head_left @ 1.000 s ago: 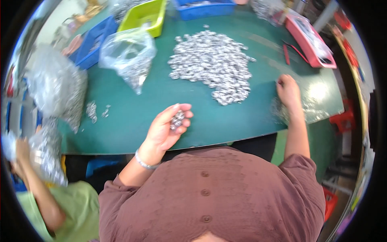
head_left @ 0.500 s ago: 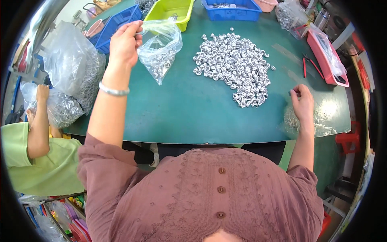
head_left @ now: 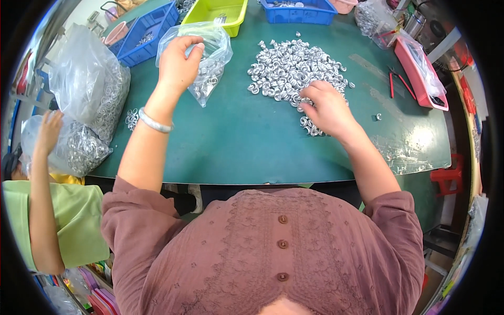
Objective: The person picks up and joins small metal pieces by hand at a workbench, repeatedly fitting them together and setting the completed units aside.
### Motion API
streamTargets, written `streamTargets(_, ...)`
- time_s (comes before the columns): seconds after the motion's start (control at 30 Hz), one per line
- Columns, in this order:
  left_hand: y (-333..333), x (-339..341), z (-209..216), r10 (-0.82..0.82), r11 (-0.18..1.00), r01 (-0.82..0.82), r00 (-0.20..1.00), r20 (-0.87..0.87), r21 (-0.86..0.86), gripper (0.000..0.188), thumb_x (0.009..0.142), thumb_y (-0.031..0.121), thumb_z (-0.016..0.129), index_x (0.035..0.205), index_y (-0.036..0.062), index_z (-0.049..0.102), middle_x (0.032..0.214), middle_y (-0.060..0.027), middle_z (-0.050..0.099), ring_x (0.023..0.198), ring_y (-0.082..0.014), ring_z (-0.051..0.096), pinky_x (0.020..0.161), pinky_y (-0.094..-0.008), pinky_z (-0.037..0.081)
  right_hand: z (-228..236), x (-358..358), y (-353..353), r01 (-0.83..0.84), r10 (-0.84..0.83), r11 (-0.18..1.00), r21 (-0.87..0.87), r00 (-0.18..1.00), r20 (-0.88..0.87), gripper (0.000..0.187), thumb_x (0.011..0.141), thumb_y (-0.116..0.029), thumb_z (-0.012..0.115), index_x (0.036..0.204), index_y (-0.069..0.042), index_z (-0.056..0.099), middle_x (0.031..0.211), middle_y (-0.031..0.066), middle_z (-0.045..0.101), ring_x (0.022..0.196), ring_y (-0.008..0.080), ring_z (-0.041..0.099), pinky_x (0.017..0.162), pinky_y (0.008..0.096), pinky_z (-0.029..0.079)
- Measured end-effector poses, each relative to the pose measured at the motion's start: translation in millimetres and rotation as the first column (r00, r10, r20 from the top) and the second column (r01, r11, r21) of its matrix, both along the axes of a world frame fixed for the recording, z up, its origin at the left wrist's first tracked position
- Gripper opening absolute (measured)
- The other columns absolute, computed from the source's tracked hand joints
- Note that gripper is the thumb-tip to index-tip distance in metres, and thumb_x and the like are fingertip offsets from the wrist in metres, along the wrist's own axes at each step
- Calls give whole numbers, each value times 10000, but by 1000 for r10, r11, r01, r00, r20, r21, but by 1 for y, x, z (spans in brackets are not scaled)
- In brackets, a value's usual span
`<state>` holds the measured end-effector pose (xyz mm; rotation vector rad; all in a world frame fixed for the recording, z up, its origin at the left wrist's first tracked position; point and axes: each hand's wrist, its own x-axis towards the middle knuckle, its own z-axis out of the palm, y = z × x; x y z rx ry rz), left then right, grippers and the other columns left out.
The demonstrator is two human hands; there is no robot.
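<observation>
A heap of small silver metal rings (head_left: 294, 65) lies on the green table (head_left: 247, 142). My right hand (head_left: 325, 107) rests on the heap's near edge, fingers curled over some rings. My left hand (head_left: 178, 63) is raised at the mouth of a clear plastic bag (head_left: 210, 58) that holds more rings, fingers pinching the bag's rim. A bracelet sits on my left wrist.
Two large clear bags of rings (head_left: 89, 100) stand at the table's left edge, where another person's hand (head_left: 47, 131) reaches. Blue trays (head_left: 142, 31), a yellow-green tray (head_left: 215, 13) and a red tray (head_left: 420, 73) line the far side. Cutters (head_left: 396, 81) lie at the right.
My right hand moved from the table's right edge to the ring heap. My left hand went from holding rings in its palm up to the clear bag and stays there.
</observation>
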<state>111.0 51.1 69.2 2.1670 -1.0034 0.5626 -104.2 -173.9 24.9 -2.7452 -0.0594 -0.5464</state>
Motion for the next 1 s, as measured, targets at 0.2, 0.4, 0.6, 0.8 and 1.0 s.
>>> streamTargets(0.2, -11, -57, -29, -244, 941, 151, 922, -301, -303, 128, 798, 61, 568, 910, 26, 619, 738, 25, 555, 636, -33, 466, 579, -181, 393, -16, 48, 27, -64, 66, 989, -136, 998, 8, 161, 684, -158, 638, 801, -57, 597, 879, 73, 511, 910, 259, 463, 779, 373, 387)
streamTargets(0.4, -26, -86, -60, -346, 927, 185, 757, -554, -326, 134, 809, 66, 553, 923, 27, 613, 709, 31, 532, 601, -28, 456, 542, -176, 389, -24, 53, 29, -48, 46, 992, -114, 999, -21, 125, 673, -143, 630, 766, -65, 602, 868, 55, 506, 898, 247, 449, 797, 357, 356)
streamTargets(0.6, -30, -97, -67, -412, 911, 197, 497, -764, -363, 171, 816, 68, 545, 976, 28, 589, 785, 8, 564, 653, -45, 500, 576, -188, 412, -13, 37, 28, -170, 182, 914, 368, 983, 2, 79, 739, -69, 598, 808, -42, 571, 762, 35, 557, 737, 162, 503, 657, 293, 405)
streamTargets(0.8, -30, -111, -68, -568, 821, 214, 208, -796, -530, 145, 817, 75, 569, 955, 34, 573, 856, -18, 592, 722, -79, 549, 622, -205, 444, 3, 15, 40, 62, 197, 599, 798, 955, -223, 86, 807, -78, 564, 863, -13, 560, 764, -19, 558, 687, 36, 484, 622, 202, 405)
streamTargets(1.0, -27, -111, -73, -608, 788, 220, 131, -783, -575, 114, 812, 68, 575, 920, 28, 578, 792, -8, 592, 678, -87, 548, 602, -209, 447, -10, 8, 45, -10, 196, 417, 909, 977, -80, 112, 799, -113, 580, 845, -12, 585, 705, -20, 547, 636, 34, 449, 575, 189, 385)
